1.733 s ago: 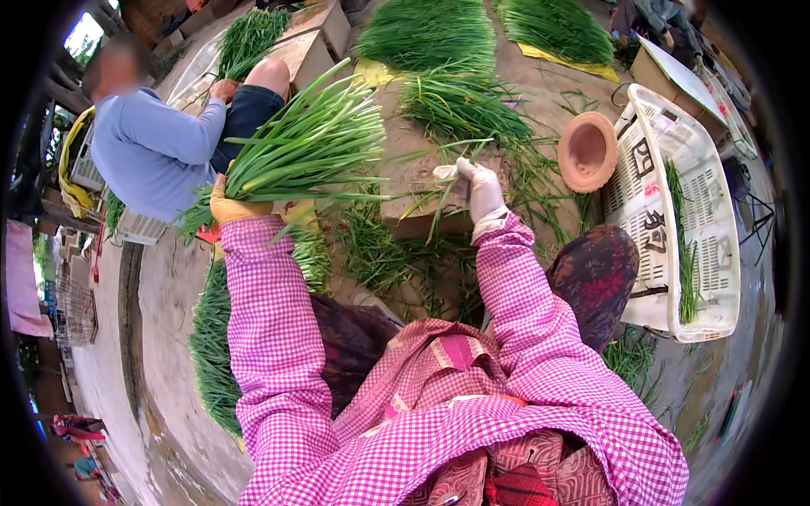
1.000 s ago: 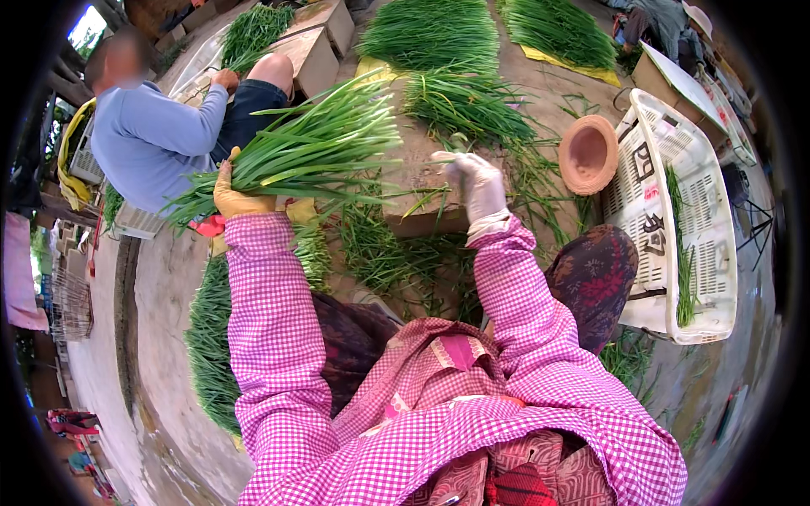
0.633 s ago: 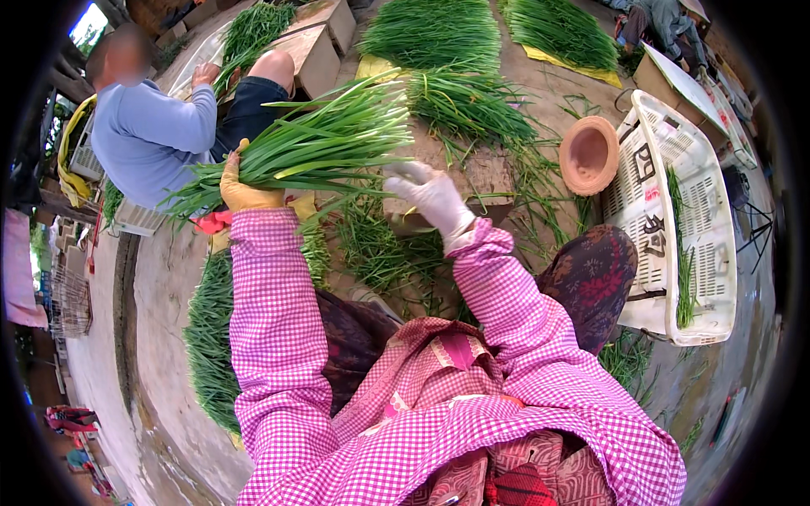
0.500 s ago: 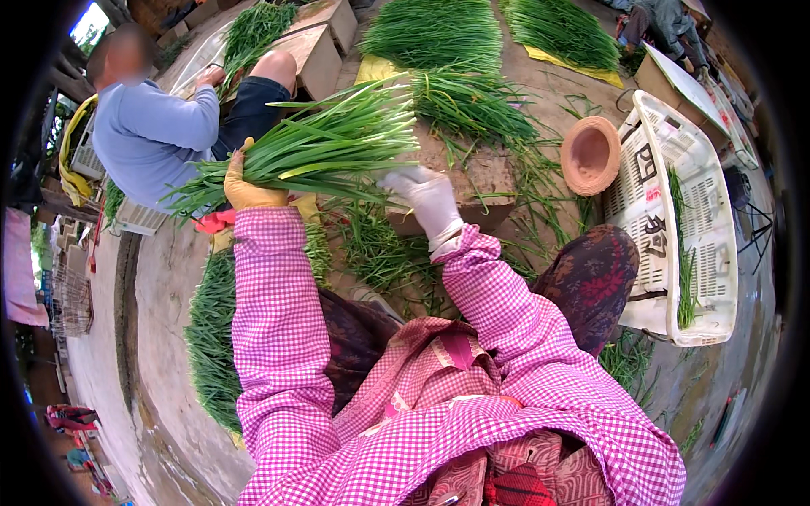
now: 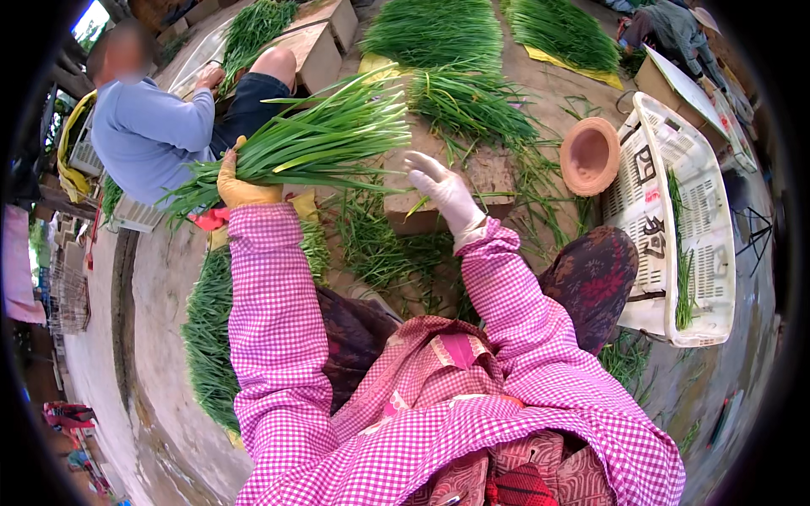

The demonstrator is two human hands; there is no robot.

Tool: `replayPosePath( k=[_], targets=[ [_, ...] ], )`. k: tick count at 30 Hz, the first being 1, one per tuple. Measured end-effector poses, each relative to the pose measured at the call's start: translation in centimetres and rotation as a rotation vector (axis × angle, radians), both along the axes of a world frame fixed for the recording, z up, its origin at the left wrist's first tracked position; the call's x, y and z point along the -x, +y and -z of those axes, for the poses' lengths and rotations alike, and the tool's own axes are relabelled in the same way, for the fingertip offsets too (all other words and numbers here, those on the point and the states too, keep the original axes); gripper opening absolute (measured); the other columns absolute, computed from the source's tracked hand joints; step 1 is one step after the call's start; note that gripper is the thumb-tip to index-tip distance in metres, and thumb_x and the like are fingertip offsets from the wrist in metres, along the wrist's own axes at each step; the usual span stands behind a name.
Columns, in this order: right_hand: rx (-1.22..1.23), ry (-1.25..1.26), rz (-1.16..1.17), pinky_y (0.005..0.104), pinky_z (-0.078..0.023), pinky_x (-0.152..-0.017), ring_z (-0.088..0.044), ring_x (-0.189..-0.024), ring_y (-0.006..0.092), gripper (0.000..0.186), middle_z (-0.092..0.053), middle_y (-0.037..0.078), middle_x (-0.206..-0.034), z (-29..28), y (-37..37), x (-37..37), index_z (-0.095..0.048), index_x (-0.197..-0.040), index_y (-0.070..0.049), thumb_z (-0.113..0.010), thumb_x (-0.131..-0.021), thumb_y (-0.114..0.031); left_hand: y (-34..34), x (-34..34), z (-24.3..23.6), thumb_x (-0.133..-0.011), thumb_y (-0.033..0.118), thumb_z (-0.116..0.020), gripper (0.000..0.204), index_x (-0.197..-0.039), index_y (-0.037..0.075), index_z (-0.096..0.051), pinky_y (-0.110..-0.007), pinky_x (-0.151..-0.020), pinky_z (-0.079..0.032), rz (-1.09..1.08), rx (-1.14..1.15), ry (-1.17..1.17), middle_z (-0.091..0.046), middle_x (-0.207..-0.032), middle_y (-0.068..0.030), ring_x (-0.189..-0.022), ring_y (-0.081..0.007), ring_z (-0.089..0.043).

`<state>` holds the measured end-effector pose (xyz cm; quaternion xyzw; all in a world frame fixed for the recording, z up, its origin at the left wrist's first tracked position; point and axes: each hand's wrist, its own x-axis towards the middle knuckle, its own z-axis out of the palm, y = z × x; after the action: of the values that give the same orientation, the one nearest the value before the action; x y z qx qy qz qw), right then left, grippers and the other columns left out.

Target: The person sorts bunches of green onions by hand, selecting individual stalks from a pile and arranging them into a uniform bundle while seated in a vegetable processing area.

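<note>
My left hand [image 5: 245, 187], in a yellowish glove, is closed around a thick bunch of garlic chives [image 5: 329, 135]. The bunch lies sideways in the air, its pale stem ends pointing right and its green tips drooping at the left. Just right of the stem ends is my right hand [image 5: 447, 192], in a white glove, with its fingers stretched out and apart. It is above a low wooden block [image 5: 494, 173] and apart from the bunch. Another heap of chives [image 5: 472, 105] rests at the far side of this block.
Beyond the block lie large chive piles [image 5: 434, 34] on yellow sheets. At right stand a straw hat [image 5: 591, 156] and a white plastic crate [image 5: 709, 312]. Loose leaves [image 5: 380, 244] litter the floor. A seated person [image 5: 152, 122] handles chives at left; more chives [image 5: 209, 337] lie by my left arm.
My right hand has drawn back to the right from the stem ends, and its fingers have spread. My left hand and the bunch have shifted slightly left.
</note>
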<state>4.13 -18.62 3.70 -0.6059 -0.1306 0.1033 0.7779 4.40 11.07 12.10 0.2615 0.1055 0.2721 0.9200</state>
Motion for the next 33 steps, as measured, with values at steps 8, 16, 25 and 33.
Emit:
replayPosePath(
  k=[8,16,25,33],
  targets=[
    [0.020,-0.133,0.300,0.0258,-0.046,-0.074,-0.061,-0.077,0.0115,0.018,-0.068,0.003,-0.082,-0.2,-0.5,-0.4,-0.067,-0.087,-0.001,-0.055,-0.089,-0.014,-0.9,0.3,-0.3,-0.086,0.019,-0.051,0.025,-0.098,-0.001,-0.060,-0.057,-0.087,-0.046,0.000,0.022,0.016,-0.062,-0.102,-0.0195,-0.096,-0.0365,-0.059],
    [-0.033,0.302,0.116,0.0293,-0.043,-0.085,-0.062,-0.092,0.0142,0.032,-0.067,0.003,-0.103,2.9,-1.6,-1.8,-0.065,-0.107,-0.009,-0.057,-0.091,-0.035,-2.0,0.2,-0.9,-0.088,0.024,-0.047,0.031,-0.103,0.001,-0.061,-0.058,-0.094,-0.040,0.068,0.088,0.096,-0.061,-0.113,-0.0196,-0.104,-0.0374,-0.056],
    [-0.175,0.180,0.075,0.0296,-0.047,-0.081,-0.063,-0.082,0.0156,0.027,-0.068,0.009,-0.087,3.6,1.9,-3.3,-0.065,-0.088,-0.002,-0.052,-0.093,-0.025,-2.8,0.5,-1.0,-0.090,0.025,-0.045,0.033,-0.106,0.000,-0.059,-0.058,-0.093,-0.042,0.120,0.055,0.091,-0.060,-0.111,-0.0205,-0.104,-0.0377,-0.056],
    [0.281,-0.273,0.732,0.0298,-0.047,-0.081,-0.061,-0.093,0.0195,0.018,-0.066,0.010,-0.106,3.3,-4.6,-2.6,-0.066,-0.099,-0.009,-0.064,-0.085,-0.020,-1.0,0.1,-0.1,-0.087,0.023,-0.049,0.029,-0.102,0.001,-0.061,-0.059,-0.089,-0.044,0.034,0.042,0.062,-0.061,-0.108,-0.0197,-0.101,-0.0379,-0.058]
  ],
)
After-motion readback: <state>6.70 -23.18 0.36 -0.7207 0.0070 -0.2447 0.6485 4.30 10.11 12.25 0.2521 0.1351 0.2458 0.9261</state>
